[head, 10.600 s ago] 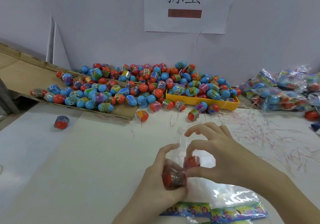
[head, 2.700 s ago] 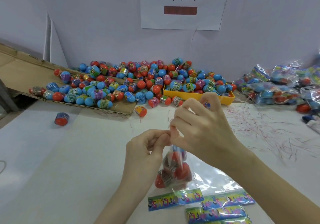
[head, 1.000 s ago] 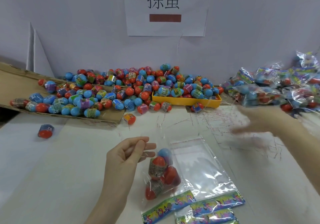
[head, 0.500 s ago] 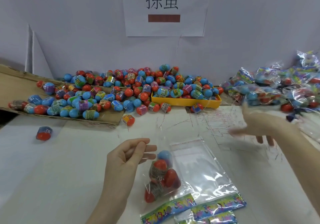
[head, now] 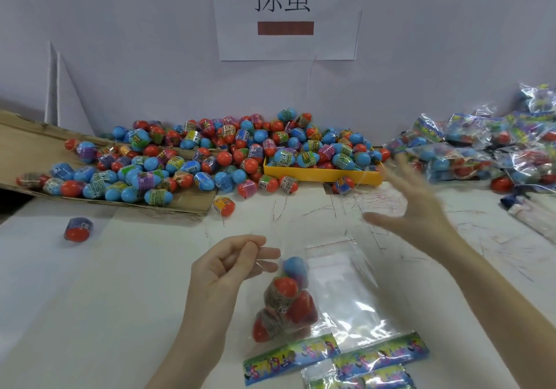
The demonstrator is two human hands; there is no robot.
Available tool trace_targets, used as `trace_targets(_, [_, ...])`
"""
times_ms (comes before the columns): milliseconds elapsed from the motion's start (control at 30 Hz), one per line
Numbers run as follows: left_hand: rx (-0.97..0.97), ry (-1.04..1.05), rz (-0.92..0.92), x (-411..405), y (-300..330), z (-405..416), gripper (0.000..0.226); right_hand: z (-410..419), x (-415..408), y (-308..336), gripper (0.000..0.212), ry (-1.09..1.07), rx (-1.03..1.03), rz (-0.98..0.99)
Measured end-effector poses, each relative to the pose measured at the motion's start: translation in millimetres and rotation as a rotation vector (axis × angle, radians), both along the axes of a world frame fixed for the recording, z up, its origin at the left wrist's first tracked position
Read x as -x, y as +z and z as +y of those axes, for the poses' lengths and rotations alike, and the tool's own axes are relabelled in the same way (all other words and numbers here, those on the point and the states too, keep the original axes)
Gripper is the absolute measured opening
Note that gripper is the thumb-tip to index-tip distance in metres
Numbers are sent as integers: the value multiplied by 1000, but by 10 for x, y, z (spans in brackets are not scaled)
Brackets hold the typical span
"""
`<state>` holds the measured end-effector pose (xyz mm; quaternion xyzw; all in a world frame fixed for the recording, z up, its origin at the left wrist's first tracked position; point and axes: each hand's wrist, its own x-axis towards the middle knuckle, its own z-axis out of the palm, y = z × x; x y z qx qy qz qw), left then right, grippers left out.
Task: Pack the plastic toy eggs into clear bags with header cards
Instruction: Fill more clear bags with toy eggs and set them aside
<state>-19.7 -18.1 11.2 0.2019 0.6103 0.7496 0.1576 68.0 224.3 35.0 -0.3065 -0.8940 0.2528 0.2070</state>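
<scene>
Where the clear bag [head: 285, 301] stands on the table [head: 90, 313], it holds several red and blue toy eggs, its printed header card [head: 288, 358] lying flat toward the near edge. The left hand [head: 228, 271] pinches the bag's upper edge, thumb against curled fingers. Just beside it to the right lies an empty bag [head: 346, 283] with further header cards [head: 382, 355] at its near end. The right hand [head: 418, 208] hovers above the table, blurred, its grip spread and holding nothing. Farther back, loose eggs [head: 210, 160] are heaped against the wall, spilling over a cardboard sheet [head: 27, 145] and filling a yellow tray [head: 322, 175]. One stray egg [head: 78, 229] rests apart at the left. Packed bags [head: 481, 154] are piled at the far right.
</scene>
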Motion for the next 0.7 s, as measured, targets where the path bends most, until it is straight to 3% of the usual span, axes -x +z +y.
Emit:
trace_targets(100, [-33,-49,-90,19,-14,21,20,-395,31,-65,76,435,752,34])
trace_targets(167, [-41,-82,-148,32,-15,31,21,-564,62,-163,82,550,898,14])
trace_targets(333, [-23,-107,-229,63,-50,3,30,-764,112,-300,46,562,1001,66])
trace_targets(433, [145,-181,-264,56,-61,-6,42,-765,89,-326,36,536,960,122])
trace_targets(500, [294,-260,-175,-3,-83,-15,54,-772,76,-320,37,534,984,149])
trace_targets(633, [271,-167,-150,-62,-120,10,23,-795,54,-311,38,558,1021,177])
trace_targets(700, [253,-145,-177,-60,-148,18,22,-810,50,-332,35,542,993,188])
